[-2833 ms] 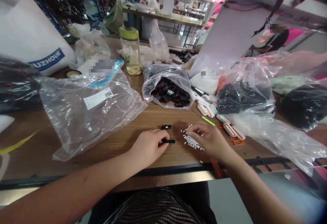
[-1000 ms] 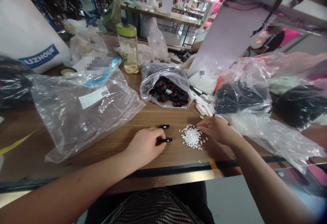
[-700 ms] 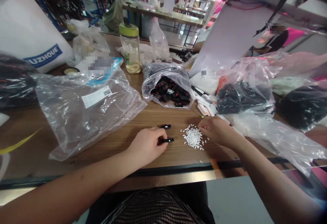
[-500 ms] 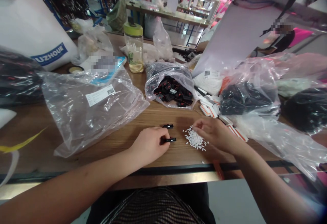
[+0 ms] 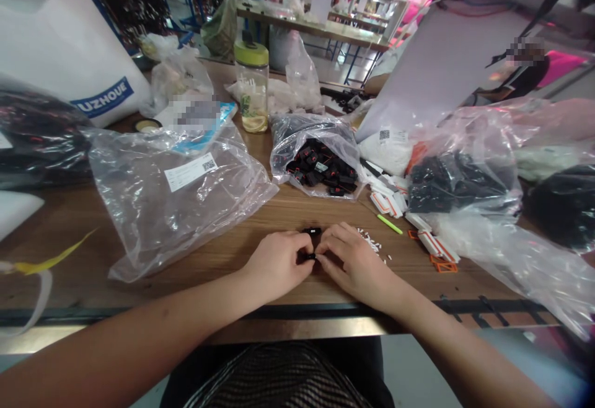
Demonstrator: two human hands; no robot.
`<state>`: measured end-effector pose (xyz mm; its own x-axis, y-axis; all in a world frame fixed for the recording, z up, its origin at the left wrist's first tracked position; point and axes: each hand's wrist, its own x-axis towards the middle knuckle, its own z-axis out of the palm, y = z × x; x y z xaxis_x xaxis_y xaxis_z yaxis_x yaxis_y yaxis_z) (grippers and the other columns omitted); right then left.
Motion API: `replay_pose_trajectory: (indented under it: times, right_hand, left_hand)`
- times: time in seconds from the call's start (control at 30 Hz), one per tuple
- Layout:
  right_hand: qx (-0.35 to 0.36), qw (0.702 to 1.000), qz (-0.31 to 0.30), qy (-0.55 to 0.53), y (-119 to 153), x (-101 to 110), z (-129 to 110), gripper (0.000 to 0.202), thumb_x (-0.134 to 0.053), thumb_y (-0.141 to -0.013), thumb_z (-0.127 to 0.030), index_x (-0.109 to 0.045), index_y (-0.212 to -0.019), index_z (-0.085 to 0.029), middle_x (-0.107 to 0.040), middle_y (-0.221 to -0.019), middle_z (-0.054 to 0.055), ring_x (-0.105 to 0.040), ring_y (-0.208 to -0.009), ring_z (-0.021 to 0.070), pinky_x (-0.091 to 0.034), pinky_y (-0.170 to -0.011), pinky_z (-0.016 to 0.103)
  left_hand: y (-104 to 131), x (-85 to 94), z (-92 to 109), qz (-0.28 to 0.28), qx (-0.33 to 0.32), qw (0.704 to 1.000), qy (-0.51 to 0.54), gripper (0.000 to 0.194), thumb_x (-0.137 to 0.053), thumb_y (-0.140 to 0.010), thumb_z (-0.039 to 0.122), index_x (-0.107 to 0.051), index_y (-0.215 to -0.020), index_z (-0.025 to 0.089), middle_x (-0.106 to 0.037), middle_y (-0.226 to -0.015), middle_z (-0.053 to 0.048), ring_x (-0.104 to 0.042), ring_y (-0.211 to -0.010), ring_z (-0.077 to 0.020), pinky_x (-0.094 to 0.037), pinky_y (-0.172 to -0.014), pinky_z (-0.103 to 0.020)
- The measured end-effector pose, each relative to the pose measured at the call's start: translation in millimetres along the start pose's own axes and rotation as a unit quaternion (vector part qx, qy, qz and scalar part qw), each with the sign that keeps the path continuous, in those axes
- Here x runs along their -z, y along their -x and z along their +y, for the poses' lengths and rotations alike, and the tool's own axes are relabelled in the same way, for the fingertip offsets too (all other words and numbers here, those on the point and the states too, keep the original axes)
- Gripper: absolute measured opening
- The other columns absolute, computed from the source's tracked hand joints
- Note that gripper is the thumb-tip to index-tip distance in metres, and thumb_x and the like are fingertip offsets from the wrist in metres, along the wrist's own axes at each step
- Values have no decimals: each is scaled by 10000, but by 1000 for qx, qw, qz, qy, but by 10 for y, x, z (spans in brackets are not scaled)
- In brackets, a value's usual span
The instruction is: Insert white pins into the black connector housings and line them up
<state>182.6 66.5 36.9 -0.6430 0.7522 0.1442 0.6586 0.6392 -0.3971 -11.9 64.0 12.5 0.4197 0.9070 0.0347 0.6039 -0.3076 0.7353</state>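
Between thumb and fingers, my left hand point(image 5: 281, 262) grips a small black connector-like part point(image 5: 307, 257) low over the table. My right hand point(image 5: 351, 258) is pinched at the right end of that part, its fingertips meeting it. Whatever the right fingers hold is too small or hidden to make out; they were just at the white pieces. A second small black part point(image 5: 312, 231) lies just beyond my hands. Partly covered by the right hand, a pile of tiny white pieces point(image 5: 369, 239) is spread on the wood.
Behind my hands, an open plastic bag point(image 5: 283, 147) holds many black parts point(image 5: 320, 163). A large clear bag point(image 5: 186, 203) lies left. On the right are a yellow-green stick point(image 5: 389, 224), orange-and-white strips point(image 5: 432, 243) and more bags. A green-lidded bottle point(image 5: 251, 88) stands farther back.
My right hand has moved left from the white pile to the black part in my left hand. The yellow-green stick and orange frames, covered before, now show. The view has shifted slightly.
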Motion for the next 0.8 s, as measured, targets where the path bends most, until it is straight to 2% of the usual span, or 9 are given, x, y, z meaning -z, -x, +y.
replay_pose_trajectory:
  times: [0.2, 0.43, 0.63, 0.8]
  right_hand:
    - [58, 992, -4, 113, 40, -20, -38, 230, -500, -969, -204, -649, -796, -173, -642, -828, 51, -499, -816, 197, -325, -764, 364]
    - [42, 995, 7, 92, 42, -73, -28, 221, -503, -967, -192, -659, -814, -167, -648, -831, 49, -521, -823, 194, -344, -776, 347]
    - [29, 998, 17, 61, 86, -4, 4, 181, -527, -934, -139, -687, -1010, -177, -671, -930, 70, -560, -887, 206, -377, -817, 360]
    - [72, 992, 18, 105, 107, -37, 11, 176, -530, -933, -150, -702, -928, -190, -666, -885, 55, -549, -844, 201, -362, -780, 363]
  left_hand:
    - [-7, -1, 13, 0, 2, 1000, -5, 67, -668, -745, 132, -637, -744, 191, -568, -647, 34, -525, -600, -137, -367, -571, -254]
    - [-9, 0, 18, 8, 1, 1000, -2, 87, -677, -734, 112, -638, -724, 190, -573, -629, 33, -531, -596, -142, -378, -575, -262]
    - [-9, -13, -9, 10, 4, 1000, 2, 55, -663, -756, 148, -665, -766, 203, -587, -641, 31, -538, -592, -141, -381, -572, -261]
    - [-13, -16, -11, 9, 4, 1000, -6, 59, -674, -749, 146, -667, -766, 202, -587, -637, 31, -536, -588, -139, -388, -574, -259]
